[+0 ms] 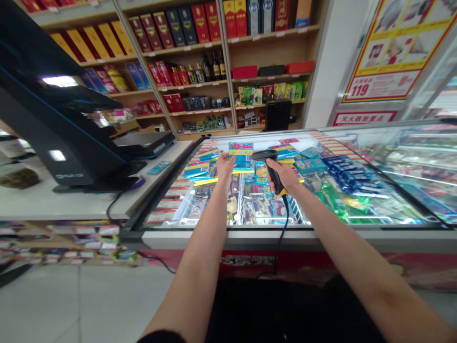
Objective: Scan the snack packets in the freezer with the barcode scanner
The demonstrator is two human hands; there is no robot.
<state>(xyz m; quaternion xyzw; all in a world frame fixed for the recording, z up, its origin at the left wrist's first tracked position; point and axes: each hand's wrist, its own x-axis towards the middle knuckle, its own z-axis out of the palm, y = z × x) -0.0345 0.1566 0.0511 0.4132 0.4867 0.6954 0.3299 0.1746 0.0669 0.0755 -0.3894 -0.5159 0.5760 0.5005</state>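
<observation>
My left hand point(225, 166) pinches the edge of a small blue-and-yellow packet point(241, 149), raised above the glass top of a chest freezer point(167, 209). In my right hand point(284, 174) is a black barcode scanner point(274, 170), fingers wrapped round its handle, its head turned left towards the packet and just beside it. From the handle's base a black cable point(286, 214) runs down over the freezer's front edge. More blue-and-yellow packets point(197, 169) lie in piles on the glass to the left, and others sit behind the scanner.
On the counter at left stand a black checkout terminal point(78, 157) and a flat dark device point(144, 143); a blue packet point(159, 167) lies near them. Wooden shelves point(185, 47) with boxes and bottles rise behind the freezer. Blue and green packages point(352, 176) show at right.
</observation>
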